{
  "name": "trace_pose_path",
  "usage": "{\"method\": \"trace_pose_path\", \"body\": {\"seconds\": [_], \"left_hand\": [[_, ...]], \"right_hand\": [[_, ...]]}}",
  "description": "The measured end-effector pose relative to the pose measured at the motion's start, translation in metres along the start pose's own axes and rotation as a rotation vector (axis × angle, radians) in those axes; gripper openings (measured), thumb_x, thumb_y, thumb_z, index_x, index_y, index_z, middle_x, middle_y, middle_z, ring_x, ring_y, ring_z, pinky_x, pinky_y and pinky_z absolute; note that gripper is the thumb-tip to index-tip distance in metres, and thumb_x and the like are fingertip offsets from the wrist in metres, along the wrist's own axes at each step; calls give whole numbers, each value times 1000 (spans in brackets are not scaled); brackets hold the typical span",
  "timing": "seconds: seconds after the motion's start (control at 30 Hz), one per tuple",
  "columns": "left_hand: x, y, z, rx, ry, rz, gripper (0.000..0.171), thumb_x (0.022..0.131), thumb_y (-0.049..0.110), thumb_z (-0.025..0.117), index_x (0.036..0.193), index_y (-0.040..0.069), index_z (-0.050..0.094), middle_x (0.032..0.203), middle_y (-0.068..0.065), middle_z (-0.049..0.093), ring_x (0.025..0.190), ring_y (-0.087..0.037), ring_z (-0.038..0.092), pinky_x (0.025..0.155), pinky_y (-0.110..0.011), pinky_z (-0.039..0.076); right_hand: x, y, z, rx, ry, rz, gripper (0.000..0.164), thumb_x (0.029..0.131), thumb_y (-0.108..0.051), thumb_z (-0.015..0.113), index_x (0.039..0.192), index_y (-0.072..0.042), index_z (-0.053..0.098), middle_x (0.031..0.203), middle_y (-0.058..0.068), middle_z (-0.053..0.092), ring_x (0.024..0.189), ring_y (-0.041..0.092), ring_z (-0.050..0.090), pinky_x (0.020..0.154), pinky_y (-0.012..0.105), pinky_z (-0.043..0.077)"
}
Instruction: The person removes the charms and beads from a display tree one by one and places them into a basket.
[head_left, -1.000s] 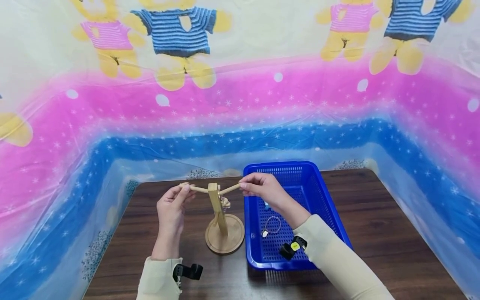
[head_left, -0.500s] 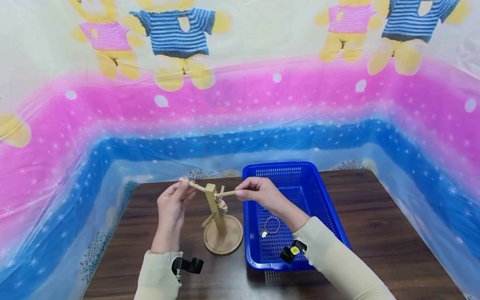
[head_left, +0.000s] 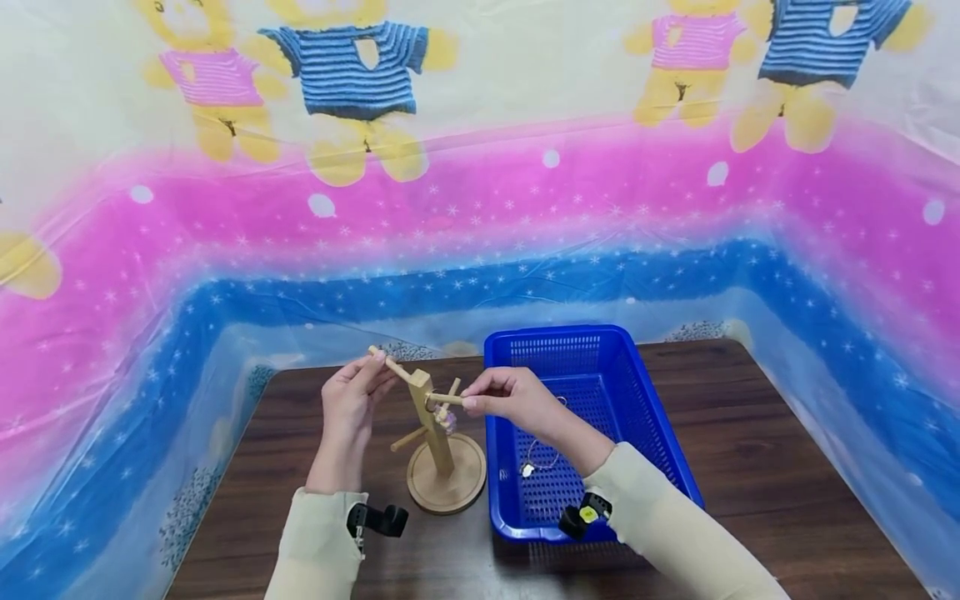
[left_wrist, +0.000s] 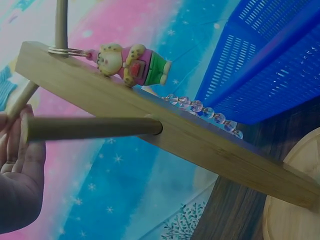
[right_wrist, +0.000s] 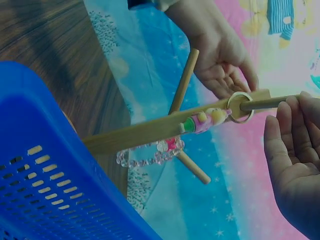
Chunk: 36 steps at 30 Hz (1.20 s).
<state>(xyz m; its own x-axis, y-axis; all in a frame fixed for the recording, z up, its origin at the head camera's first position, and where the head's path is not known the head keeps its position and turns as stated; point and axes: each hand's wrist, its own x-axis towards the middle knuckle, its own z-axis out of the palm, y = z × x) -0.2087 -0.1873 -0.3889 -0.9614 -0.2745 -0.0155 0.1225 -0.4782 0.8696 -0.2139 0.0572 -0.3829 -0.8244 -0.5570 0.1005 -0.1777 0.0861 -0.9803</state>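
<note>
A wooden peg stand point(head_left: 433, 433) rises from a round base point(head_left: 450, 492) on the table, with pegs at two heights. My left hand point(head_left: 351, 400) pinches the upper left peg point(head_left: 392, 364) near its end. The upper right peg point(head_left: 446, 399) is pinched at its tip by my right hand point(head_left: 521, 402). On that peg hangs a keychain point(right_wrist: 204, 121) by its metal ring; its figurine wears pink and green. Lower down, a clear beaded bracelet point(right_wrist: 137, 162) with a pink piece hangs at the post. The left wrist view shows the keychain point(left_wrist: 125, 63) and beads point(left_wrist: 197, 106) beside the post.
A blue plastic basket point(head_left: 495, 492) stands just right of the stand. Inside it lies a thin bracelet point(head_left: 528, 470) with a white charm, and a ring shape shows partly behind my right hand. A printed cloth point(head_left: 480, 200) hangs behind the dark wooden table point(head_left: 765, 467).
The stand has turned: the left peg's tip swung away and the right peg's tip swung nearer, both hands following. A lower peg now sticks out further to the left.
</note>
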Motion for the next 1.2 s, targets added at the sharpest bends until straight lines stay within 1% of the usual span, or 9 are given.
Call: {"method": "trace_pose_path", "body": {"seconds": [0.13, 0.2, 0.3, 0.37, 0.47, 0.7, 0.9, 1.0, 1.2], "left_hand": [[3, -1, 5, 57, -12, -14, 34, 101, 2, 61, 75, 19, 75, 73, 7, 78, 70, -3, 75, 74, -19, 65], [5, -1, 7, 74, -10, -23, 38, 102, 1, 58, 75, 21, 75, 73, 8, 77, 70, -2, 74, 74, -18, 64], [8, -1, 10, 94, -10, -35, 38, 102, 2, 58, 74, 23, 75, 73, 8, 77, 70, -2, 73, 74, -17, 64], [9, -2, 12, 110, -12, -43, 38, 102, 3, 59, 74, 23, 75, 73, 9, 76, 70, -2, 73, 73, -17, 63], [11, -3, 15, 134, -13, -47, 37, 101, 5, 61, 73, 24, 75, 72, 9, 76, 70, -2, 73, 72, -17, 63], [16, -6, 23, 167, -25, -68, 38, 101, 4, 62, 72, 25, 74, 69, 11, 75, 68, -1, 72, 70, -16, 62], [17, -9, 27, 225, -71, -74, 34, 101, 10, 64, 73, 26, 75, 70, 12, 75, 68, -1, 70, 71, -17, 60], [16, -9, 29, 262, -95, -67, 34, 101, 12, 64, 73, 26, 75, 71, 12, 75, 69, -2, 69, 71, -18, 60], [17, -8, 31, 308, -130, -70, 32, 101, 16, 65, 72, 26, 76, 72, 13, 74, 71, -3, 69, 70, -18, 60]], "right_hand": [[-3, -1, 4, 0, -25, -24, 23, 95, -6, 70, 110, 12, 68, 89, -10, 69, 79, 2, 63, 74, 17, 56], [-4, -2, 7, 7, -39, -45, 24, 95, -7, 70, 109, 13, 68, 92, -5, 71, 79, 1, 64, 75, 17, 57], [-6, -3, 11, 33, -56, -79, 24, 96, -6, 70, 108, 14, 67, 98, 14, 75, 81, 0, 68, 77, 18, 60], [-7, -3, 15, 37, -57, -91, 22, 96, -5, 69, 107, 14, 68, 103, 28, 73, 81, -1, 69, 78, 19, 61], [-7, -2, 23, 36, -51, -98, 20, 96, -5, 69, 107, 12, 69, 108, 38, 69, 79, -1, 70, 76, 21, 63], [-7, 5, 40, 7, 22, -136, 16, 94, -3, 71, 102, 11, 71, 98, 33, 72, 69, 0, 64, 67, 20, 60], [-8, 4, 49, 10, 42, -160, 16, 93, -3, 71, 101, 11, 71, 97, 32, 71, 68, -2, 59, 63, 15, 53], [-8, 2, 53, 16, 42, -158, 15, 93, -3, 71, 101, 10, 72, 100, 33, 72, 70, -4, 60, 63, 14, 51], [-7, 1, 58, 3, 37, -155, 15, 94, -4, 71, 101, 10, 72, 103, 32, 72, 75, -6, 64, 70, 14, 58]]}}
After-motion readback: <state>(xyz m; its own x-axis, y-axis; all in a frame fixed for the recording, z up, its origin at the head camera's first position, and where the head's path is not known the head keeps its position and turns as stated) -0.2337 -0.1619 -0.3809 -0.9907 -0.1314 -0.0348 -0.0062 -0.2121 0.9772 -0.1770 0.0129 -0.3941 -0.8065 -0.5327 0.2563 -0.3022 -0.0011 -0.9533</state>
